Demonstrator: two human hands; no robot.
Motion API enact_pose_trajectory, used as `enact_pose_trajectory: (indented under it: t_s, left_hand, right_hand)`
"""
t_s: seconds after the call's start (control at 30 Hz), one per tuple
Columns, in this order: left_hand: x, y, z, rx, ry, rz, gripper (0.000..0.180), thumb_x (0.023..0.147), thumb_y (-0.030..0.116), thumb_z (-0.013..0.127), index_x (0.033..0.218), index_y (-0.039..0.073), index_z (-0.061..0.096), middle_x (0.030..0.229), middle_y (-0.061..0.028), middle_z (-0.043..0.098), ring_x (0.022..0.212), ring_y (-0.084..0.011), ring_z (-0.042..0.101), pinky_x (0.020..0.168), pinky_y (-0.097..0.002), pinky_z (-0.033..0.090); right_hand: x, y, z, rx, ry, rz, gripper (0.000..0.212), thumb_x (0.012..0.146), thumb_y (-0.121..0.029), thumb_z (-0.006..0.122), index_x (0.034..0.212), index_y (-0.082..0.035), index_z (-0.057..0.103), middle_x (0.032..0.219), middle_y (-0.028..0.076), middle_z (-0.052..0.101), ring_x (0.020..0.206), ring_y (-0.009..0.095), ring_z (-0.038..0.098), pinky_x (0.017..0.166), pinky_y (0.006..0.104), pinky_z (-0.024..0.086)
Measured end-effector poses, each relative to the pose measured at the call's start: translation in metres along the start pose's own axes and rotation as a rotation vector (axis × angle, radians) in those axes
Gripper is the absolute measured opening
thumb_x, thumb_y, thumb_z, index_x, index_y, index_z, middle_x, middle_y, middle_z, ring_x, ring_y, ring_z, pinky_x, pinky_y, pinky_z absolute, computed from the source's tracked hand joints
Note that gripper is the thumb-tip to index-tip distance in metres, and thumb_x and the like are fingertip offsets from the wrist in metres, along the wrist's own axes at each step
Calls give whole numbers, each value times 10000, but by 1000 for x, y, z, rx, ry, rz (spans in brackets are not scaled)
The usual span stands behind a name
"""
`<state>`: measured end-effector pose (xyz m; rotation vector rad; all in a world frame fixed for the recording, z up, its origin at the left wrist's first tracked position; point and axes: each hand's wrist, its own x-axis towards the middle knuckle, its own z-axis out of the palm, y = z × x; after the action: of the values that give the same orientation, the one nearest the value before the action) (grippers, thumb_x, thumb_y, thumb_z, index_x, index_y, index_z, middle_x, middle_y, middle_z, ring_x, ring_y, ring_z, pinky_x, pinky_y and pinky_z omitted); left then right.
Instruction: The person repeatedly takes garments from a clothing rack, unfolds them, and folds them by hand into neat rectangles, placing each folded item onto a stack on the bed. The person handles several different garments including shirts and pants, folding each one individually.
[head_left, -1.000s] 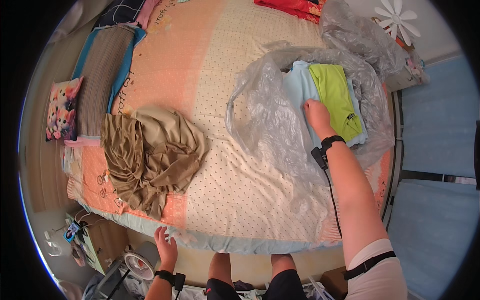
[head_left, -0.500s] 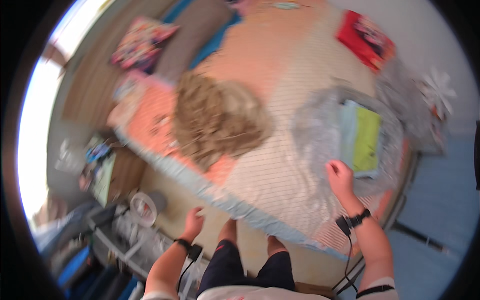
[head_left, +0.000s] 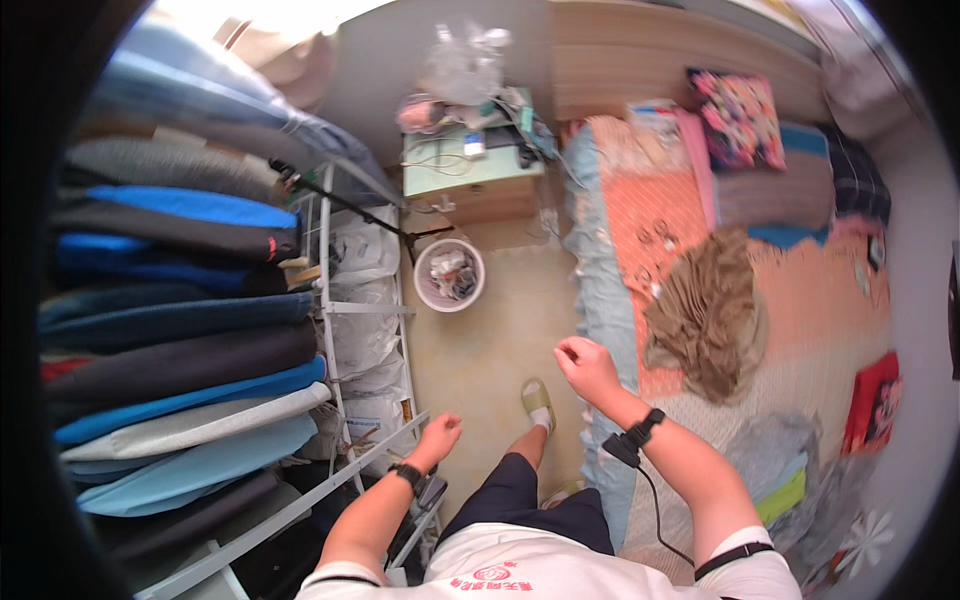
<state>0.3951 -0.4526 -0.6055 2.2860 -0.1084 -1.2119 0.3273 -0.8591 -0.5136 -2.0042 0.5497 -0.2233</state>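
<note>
While the left hand [head_left: 440, 437] hangs half-curled and empty near the metal clothes rack [head_left: 300, 498], the right hand [head_left: 588, 368], loosely curled, also empty, hovers beside the bed [head_left: 665, 205] where crumpled brown fabric [head_left: 705, 320] lies.

I wear a white shirt [head_left: 550, 556] with a pink print [head_left: 492, 573] at six o'clock, navy shorts [head_left: 500, 497] and green slippers [head_left: 531, 399], black wrist straps [head_left: 643, 430] at four and seven o'clock, the former bearing a black box [head_left: 621, 449] and thin cable [head_left: 656, 500].
</note>
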Motion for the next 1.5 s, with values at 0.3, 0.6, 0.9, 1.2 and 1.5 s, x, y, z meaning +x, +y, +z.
enact_pose_trajectory:
  t_s: [0.3,0.6,0.9,1.2,1.5]
  left_hand:
    - [-110,-165,-10,-501,383,-407,251,942,130,678,1158,2,680,981,-102,749,884,-179,709,803,-323,567]
    - [-196,-161,130,-909,412,-793,230,962,97,657,1174,6,658,984,-84,736,828,-164,696,745,-320,569]
    - [-115,-49,55,-968,310,-616,279,1012,171,669,1223,-11,649,1042,-98,745,869,-151,701,787,-305,570]
    - [-29,53,-120,-834,364,-403,217,1012,96,644,1211,15,668,1060,-80,740,874,-128,676,818,-288,553]
    - [-31,341,-323,-654,-38,753,417,891,-62,624,1294,42,650,1398,-135,511,1239,-228,531,1074,-389,447]
  right_hand:
    - [219,-8,246,-306,-312,-19,203,904,-254,740,945,-55,744,880,187,743,805,363,727,734,459,574]
    - [311,99,427,-624,-611,3,166,880,-175,651,956,-75,760,996,219,745,990,407,712,859,520,569]
    - [324,103,423,-526,-668,198,330,814,-61,674,1130,-108,756,981,204,754,1000,392,723,867,504,566]
    - [346,69,358,-449,-846,273,370,818,-55,630,1167,-91,749,1083,223,742,1075,389,707,936,467,553]
    - [298,36,139,-486,-816,288,391,810,-113,667,1189,-37,721,916,189,768,853,295,763,840,402,596]
